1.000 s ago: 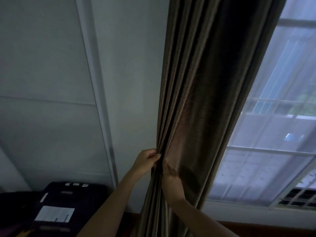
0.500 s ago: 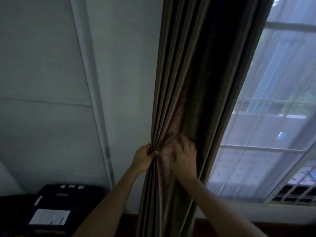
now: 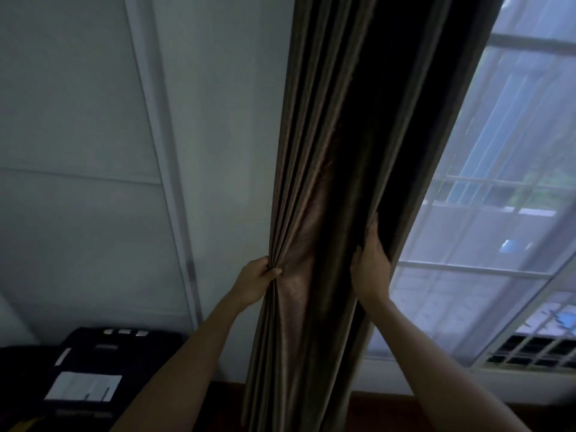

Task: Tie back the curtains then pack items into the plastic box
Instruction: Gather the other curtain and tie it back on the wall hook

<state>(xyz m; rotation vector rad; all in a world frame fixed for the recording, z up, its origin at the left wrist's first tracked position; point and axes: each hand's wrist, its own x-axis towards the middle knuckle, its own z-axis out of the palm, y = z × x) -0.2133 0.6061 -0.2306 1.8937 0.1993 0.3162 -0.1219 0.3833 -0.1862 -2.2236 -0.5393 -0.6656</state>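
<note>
Head view shows the curtain (image 3: 358,151) hanging bunched between wall (image 3: 218,151) and window (image 3: 498,219). Left hand (image 3: 254,283) pinches the pleats at its left edge; right hand (image 3: 371,266) grips its right edge, fingers (image 3: 373,227) tucked behind the fabric, hands apart.

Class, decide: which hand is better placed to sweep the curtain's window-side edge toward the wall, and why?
Probably right. The right hand grips that edge of the curtain; the left hand pinches folds on the wall side.
</note>
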